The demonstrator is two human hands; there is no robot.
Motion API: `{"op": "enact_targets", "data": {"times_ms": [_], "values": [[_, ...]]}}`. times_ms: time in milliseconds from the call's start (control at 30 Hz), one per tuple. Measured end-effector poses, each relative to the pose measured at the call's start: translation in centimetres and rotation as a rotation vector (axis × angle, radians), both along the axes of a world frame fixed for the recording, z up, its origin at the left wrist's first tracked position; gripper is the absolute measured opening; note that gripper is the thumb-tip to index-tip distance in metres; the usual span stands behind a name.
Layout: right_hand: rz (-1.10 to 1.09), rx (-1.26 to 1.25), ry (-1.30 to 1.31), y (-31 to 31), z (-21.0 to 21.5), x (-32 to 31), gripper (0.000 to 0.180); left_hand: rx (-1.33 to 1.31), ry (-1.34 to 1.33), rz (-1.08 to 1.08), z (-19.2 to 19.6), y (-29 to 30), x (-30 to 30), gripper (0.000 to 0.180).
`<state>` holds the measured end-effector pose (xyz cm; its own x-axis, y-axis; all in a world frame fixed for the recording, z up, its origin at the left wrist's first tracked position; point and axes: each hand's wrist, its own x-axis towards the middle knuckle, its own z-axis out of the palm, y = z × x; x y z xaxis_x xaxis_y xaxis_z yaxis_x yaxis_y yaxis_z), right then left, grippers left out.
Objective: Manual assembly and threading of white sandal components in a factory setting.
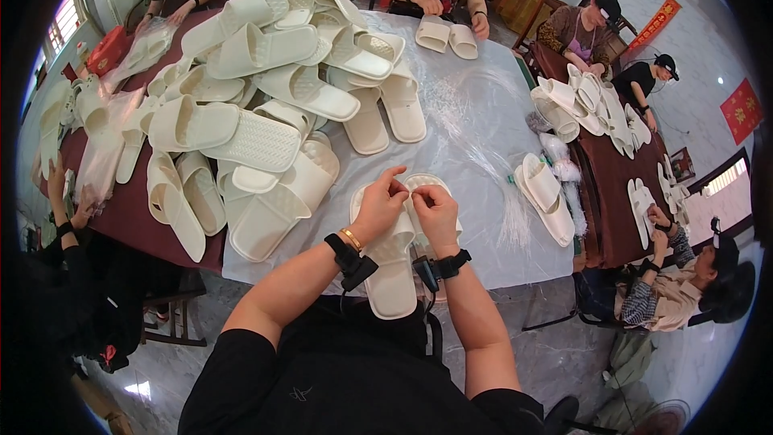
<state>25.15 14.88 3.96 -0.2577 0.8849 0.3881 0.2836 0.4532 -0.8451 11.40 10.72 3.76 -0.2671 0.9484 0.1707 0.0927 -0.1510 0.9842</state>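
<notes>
Pair of cream slippers (392,278) at the table's near edge, straps largely hidden by left hand (382,208) and right hand (436,216). Thumbs and forefingers bent close together between them; cannot tell whether anything is pinched. Long axis runs away from wearer, heel apparently nearest. Moulded, round-ended soles; wrinkled plastic sheet (475,125) beneath.

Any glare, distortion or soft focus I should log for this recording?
Head view: fisheye bends the near edge of the plastic sheet, and black fills the corners; a bright patch glares off the floor; left hand and right hand look fairly sharp, though anything between their fingertips is too fine to make out.
</notes>
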Motion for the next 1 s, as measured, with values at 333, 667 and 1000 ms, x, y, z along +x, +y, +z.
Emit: {"op": "enact_targets", "data": {"times_ms": [333, 667, 1000], "values": [[0.038, 0.053, -0.101, 0.5, -0.2, 0.4, 0.004, -0.020, 0.014, -0.003, -0.5, 0.3, 0.1, 0.038], [0.054, -0.029, -0.046, 2.2, -2.2, 1.5, 0.007, 0.010, 0.060, -0.016, -0.7, 0.4, 0.8, 0.027], [0.114, -0.129, 0.005, 1.6, -1.9, 1.1, 0.003, 0.121, 0.278, 0.023, -0.2, -0.3, 0.8, 0.014]]}}
